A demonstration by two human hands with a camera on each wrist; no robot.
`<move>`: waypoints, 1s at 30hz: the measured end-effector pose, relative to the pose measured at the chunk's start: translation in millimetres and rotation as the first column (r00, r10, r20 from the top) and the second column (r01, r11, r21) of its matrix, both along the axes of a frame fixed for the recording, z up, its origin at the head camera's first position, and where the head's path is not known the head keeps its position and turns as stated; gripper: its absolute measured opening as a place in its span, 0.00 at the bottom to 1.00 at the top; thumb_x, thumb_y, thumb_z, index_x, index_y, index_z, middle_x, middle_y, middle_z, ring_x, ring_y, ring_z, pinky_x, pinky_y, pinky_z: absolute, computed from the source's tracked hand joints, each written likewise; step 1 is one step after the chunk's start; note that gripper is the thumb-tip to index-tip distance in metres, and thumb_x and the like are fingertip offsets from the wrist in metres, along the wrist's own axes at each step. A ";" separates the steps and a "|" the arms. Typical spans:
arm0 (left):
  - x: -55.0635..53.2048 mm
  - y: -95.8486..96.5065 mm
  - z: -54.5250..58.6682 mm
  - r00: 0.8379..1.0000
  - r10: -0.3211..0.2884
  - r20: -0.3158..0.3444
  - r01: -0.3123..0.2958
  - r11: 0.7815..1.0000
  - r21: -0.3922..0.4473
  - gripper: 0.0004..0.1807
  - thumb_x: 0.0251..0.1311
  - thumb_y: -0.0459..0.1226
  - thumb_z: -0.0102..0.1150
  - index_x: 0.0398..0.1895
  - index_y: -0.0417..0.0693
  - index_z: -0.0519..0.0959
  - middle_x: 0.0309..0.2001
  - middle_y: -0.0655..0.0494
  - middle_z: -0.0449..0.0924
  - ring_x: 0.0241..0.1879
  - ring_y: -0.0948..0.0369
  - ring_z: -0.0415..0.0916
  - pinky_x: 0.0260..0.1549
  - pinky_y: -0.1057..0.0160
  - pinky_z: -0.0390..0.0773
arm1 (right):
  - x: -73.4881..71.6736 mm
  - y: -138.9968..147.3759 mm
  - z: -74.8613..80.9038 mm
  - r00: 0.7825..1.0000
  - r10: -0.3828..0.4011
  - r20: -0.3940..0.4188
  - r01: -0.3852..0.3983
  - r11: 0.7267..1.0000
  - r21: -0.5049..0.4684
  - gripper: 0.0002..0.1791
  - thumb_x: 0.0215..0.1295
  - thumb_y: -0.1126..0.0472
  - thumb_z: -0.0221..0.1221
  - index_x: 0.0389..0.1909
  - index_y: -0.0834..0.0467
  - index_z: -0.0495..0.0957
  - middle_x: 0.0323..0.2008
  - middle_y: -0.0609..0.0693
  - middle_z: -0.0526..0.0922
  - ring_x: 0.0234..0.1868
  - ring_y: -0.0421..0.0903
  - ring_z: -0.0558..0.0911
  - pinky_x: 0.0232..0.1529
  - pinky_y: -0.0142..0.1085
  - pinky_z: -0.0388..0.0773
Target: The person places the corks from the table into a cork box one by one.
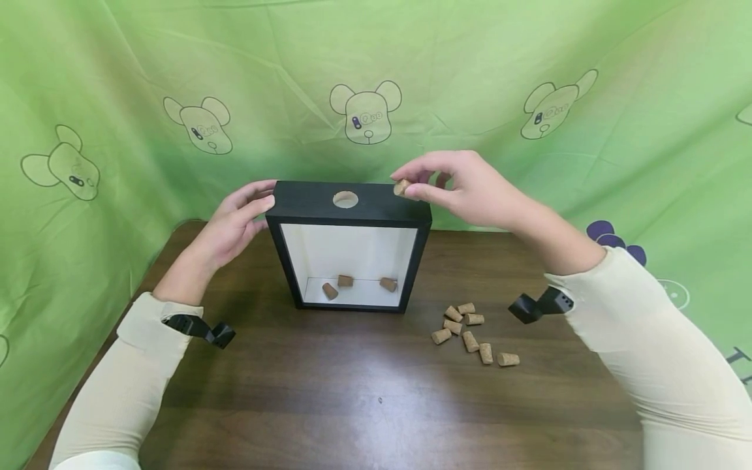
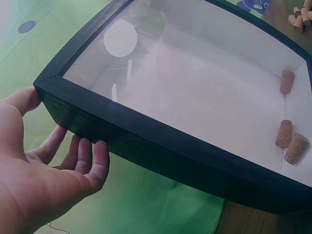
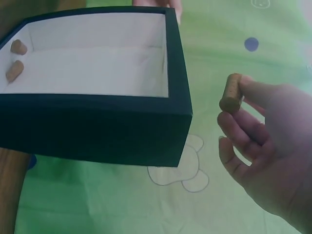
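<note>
A black-framed box (image 1: 352,219) with a clear front, a white inside and a round hole (image 1: 345,200) in its top stands upright on the table. My left hand (image 1: 232,225) holds its upper left corner; the left wrist view shows the fingertips (image 2: 100,146) against its narrow side. My right hand (image 1: 464,186) pinches a cork stopper (image 1: 402,188) between thumb and fingers, near the right end of the box's top. The right wrist view shows this cork (image 3: 231,92) apart from the box. Inside, three corks lie on the floor, one of them a cork (image 1: 345,281) near the middle.
Several loose corks (image 1: 452,326) lie on the brown wooden table (image 1: 352,391), to the right of the box. A green cloth (image 1: 446,52) with printed bear heads hangs behind and beside the table.
</note>
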State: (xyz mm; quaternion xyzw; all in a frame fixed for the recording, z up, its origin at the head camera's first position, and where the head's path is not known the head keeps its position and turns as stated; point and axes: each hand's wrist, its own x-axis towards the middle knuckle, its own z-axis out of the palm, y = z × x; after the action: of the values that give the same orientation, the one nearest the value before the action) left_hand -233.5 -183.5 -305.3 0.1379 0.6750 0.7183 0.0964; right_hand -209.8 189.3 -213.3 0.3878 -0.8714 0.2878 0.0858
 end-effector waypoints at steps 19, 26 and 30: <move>-0.2 -0.9 -1.8 1.000 -0.002 -0.020 0.002 1.000 -0.003 0.32 0.77 0.37 0.48 0.78 0.37 0.55 0.70 0.48 0.58 0.58 0.61 0.69 0.51 0.66 0.72 | -12.5 -30.8 -7.2 0.986 -0.051 0.160 0.085 0.973 -0.215 0.11 0.67 0.64 0.67 0.49 0.59 0.82 0.38 0.48 0.88 0.42 0.41 0.82 0.36 0.34 0.71; -0.4 -1.8 -1.4 1.000 0.001 -0.018 -0.001 1.000 0.023 0.32 0.76 0.37 0.49 0.78 0.36 0.55 0.68 0.49 0.60 0.55 0.62 0.72 0.51 0.66 0.73 | -20.4 -50.9 -10.7 0.985 -0.016 0.172 0.049 0.981 -0.188 0.11 0.68 0.62 0.66 0.49 0.58 0.82 0.39 0.47 0.87 0.43 0.41 0.81 0.37 0.34 0.73; -1.1 -1.2 -1.5 1.000 -0.004 -0.023 0.005 0.999 0.038 0.32 0.76 0.36 0.50 0.78 0.35 0.55 0.65 0.51 0.62 0.53 0.63 0.74 0.50 0.66 0.74 | -25.4 -60.2 -13.1 0.981 0.002 0.195 0.034 0.983 -0.182 0.10 0.68 0.62 0.66 0.49 0.58 0.82 0.40 0.48 0.86 0.44 0.41 0.81 0.39 0.35 0.74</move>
State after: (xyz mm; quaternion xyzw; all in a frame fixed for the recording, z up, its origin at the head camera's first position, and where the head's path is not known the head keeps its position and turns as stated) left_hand -234.6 -184.7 -306.9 0.1493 0.6622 0.7291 0.0875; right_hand -235.2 129.1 -226.3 0.3412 -0.8483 0.4031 0.0384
